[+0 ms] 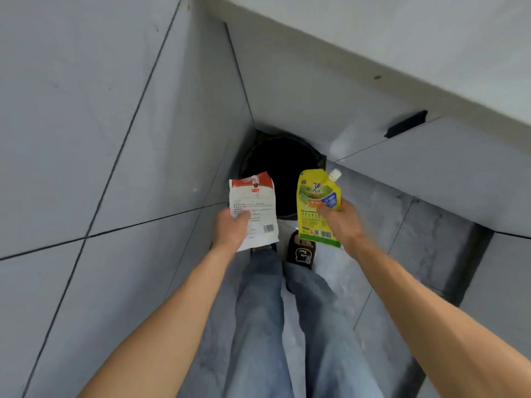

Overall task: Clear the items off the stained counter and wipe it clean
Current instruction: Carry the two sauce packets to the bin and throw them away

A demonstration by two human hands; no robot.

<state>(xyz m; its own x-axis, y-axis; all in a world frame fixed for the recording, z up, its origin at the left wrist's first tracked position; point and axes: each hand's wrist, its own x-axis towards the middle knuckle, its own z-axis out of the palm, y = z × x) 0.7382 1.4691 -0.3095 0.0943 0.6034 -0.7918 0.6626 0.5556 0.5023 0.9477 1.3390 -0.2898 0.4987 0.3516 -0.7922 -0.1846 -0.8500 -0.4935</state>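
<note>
My left hand (234,229) grips a white packet with a red top and a barcode (256,202), held upright in front of me. My right hand (340,218) grips a yellow-green spout pouch with a white cap (314,208), also upright. Both packets hover just in front of a round black bin (283,165) that stands on the floor in the corner, its dark mouth showing between and behind them. The edge of the counter (402,53) runs across the upper right; its top surface is out of view.
A grey tiled wall (100,124) fills the left side. Grey cabinet fronts with a black recessed handle (406,124) run along the right. My legs in jeans and a black slipper (301,252) stand on the grey floor just short of the bin.
</note>
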